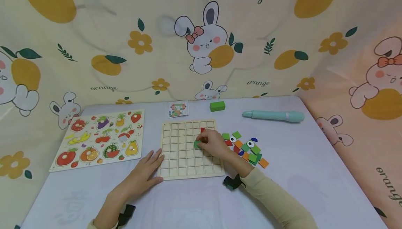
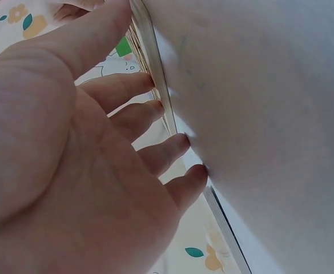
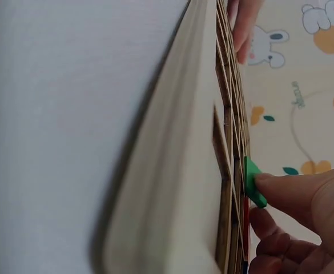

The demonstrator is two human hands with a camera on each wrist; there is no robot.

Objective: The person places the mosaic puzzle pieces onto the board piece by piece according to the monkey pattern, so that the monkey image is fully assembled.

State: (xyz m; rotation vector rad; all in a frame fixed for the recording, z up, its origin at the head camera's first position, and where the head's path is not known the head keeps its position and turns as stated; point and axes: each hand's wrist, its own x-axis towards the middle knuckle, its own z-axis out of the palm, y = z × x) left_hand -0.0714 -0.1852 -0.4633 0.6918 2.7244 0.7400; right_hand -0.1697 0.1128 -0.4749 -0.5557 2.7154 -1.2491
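Observation:
A wooden grid board [image 1: 179, 152] lies on the table with a red tile [image 1: 202, 130] in one of its upper cells. Over the board, my right hand [image 1: 215, 145] pinches a green tile [image 1: 196, 144] between thumb and fingers. In the right wrist view this green tile [image 3: 252, 182] is tilted, its lower edge at the grid. Fingers spread, my left hand [image 1: 141, 173] rests at the board's left edge; in the left wrist view the fingertips of this hand [image 2: 98, 148] touch the table and board side. Loose coloured tiles [image 1: 255, 149] lie right of the board.
A fruit puzzle board [image 1: 103, 141] lies at the left. Behind the grid stand a small pattern card [image 1: 178, 109] and a green block [image 1: 217, 106]. A turquoise pen-shaped object [image 1: 273, 116] lies at the back right. A printed curtain [image 1: 157, 12] hangs behind the table.

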